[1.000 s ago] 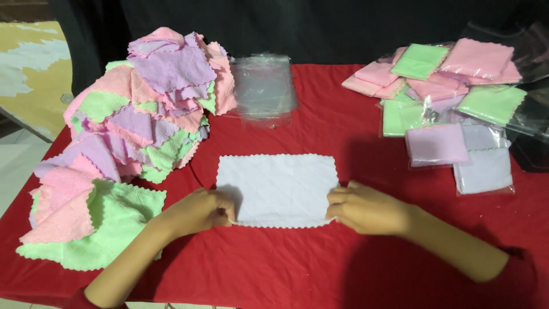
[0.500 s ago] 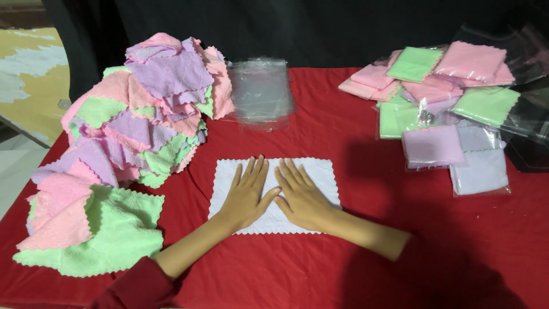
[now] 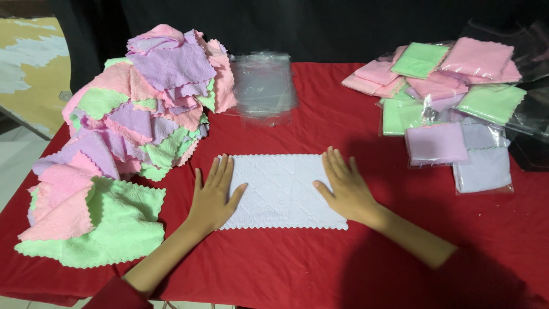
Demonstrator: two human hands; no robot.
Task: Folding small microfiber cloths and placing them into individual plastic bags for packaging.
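Two flat palms, left hand (image 3: 214,197) and right hand (image 3: 345,191), fingers spread, gripping nothing, pressing opposite ends of white scalloped cloth (image 3: 280,191) at centre of red tablecloth (image 3: 320,263). Best smoothed outward evenly, edges kept square. Loose pastel cloth pile (image 3: 131,131) left, clear bags (image 3: 262,86) behind, bagged cloths (image 3: 452,109) right.

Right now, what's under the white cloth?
The white cloth lies flat on the red tablecloth, which shows all around it. Both hands press on top: left hand, right hand. Anything else beneath it is covered.
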